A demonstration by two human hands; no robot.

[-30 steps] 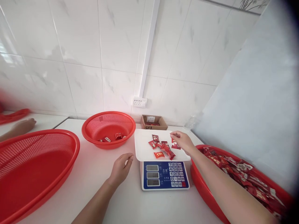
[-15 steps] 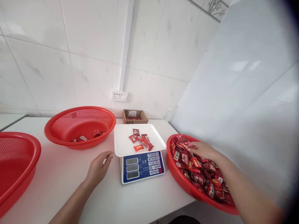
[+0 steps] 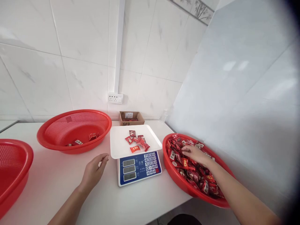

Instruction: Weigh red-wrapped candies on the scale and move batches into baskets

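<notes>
My right hand is over the right red basket, which is heaped with small red snack packets. Its fingers are bent and drawn together, the tips down at the packets; what they pinch, if anything, is hidden. Left of the scale, my left hand hovers over the table with thumb and curled fingers nearly meeting and nothing visible between them. Several red packets lie on the scale's white tray. The scale has a blue panel with number keys and grey displays.
A red mesh basket with a few packets stands behind my left hand. Another red basket is cut off at the left edge. Behind the scale sits a small cardboard box by the tiled wall. A grey-white panel rises on the right.
The view has shifted slightly, so the things on the table appear a little further left. My right hand stays at the packets in the basket, and my left hand stays beside the scale.
</notes>
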